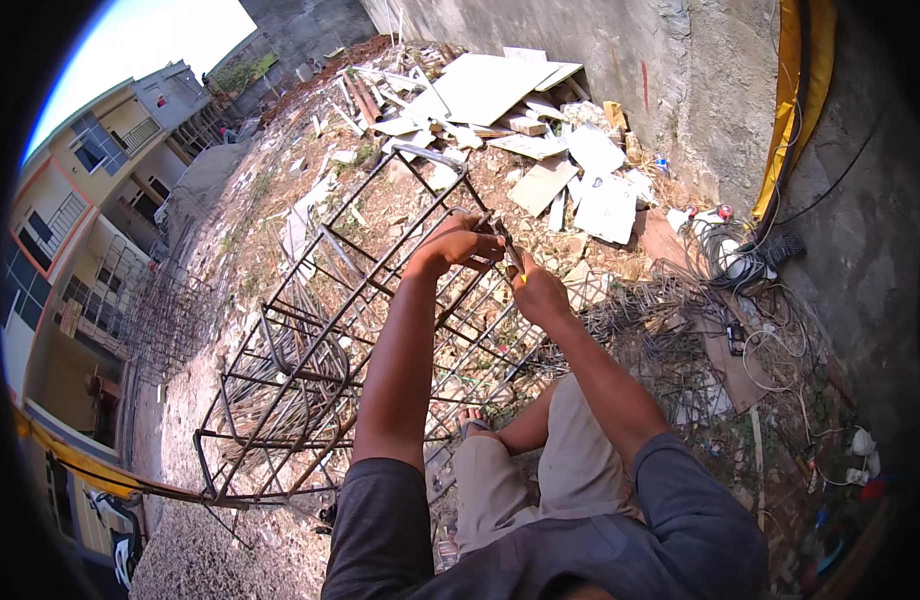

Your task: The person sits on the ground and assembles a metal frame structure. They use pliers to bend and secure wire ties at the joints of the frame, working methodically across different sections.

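A rebar cage (331, 322) of dark steel bars and bent square ties stretches from the lower left to the upper middle. At its far right part, my left hand (453, 245) is closed with bent fingers against the bars; what lies inside its fingers is hidden. Close beside it, my right hand (542, 296) is wrapped round a dark metal tool that looks like pincers (513, 258). The tool's head points up and left, near the left fingertips and a bar of the cage. Any tie wire there is too small to make out.
Loose bars (295, 375) lie beneath the cage. Broken white boards (480, 88) and rubble are piled by the concrete wall (720, 110). Tangled cables (735, 255) lie to the right. A yellow strip (130, 480) meets the cage's near left end. Houses stand at left.
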`<state>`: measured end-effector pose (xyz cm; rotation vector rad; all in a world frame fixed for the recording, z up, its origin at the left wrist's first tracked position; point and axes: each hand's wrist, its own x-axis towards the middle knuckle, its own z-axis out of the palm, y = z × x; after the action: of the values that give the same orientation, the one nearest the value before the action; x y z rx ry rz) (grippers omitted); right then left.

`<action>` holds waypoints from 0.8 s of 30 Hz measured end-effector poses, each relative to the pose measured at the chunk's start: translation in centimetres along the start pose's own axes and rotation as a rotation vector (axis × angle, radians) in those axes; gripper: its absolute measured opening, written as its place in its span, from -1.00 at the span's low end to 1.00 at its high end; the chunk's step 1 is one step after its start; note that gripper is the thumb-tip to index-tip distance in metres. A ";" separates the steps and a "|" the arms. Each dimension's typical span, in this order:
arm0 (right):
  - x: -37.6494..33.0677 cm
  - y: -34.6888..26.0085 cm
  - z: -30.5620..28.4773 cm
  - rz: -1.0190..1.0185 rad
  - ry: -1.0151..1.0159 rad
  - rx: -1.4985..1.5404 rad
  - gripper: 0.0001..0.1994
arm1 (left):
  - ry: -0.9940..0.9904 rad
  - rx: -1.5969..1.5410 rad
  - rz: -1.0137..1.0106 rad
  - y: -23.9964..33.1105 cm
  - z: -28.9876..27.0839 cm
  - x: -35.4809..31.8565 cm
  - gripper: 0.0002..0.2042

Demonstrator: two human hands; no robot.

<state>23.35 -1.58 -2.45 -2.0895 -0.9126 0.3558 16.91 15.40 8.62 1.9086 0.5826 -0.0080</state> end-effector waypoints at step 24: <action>1.8 2.2 -1.4 -0.079 -0.341 0.593 -0.66 | 0.098 -0.019 0.031 -0.1 0.4 -0.5 -0.67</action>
<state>26.41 -2.02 -3.13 -1.4668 -0.9386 0.8469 16.55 14.88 8.47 1.9071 0.6167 0.1117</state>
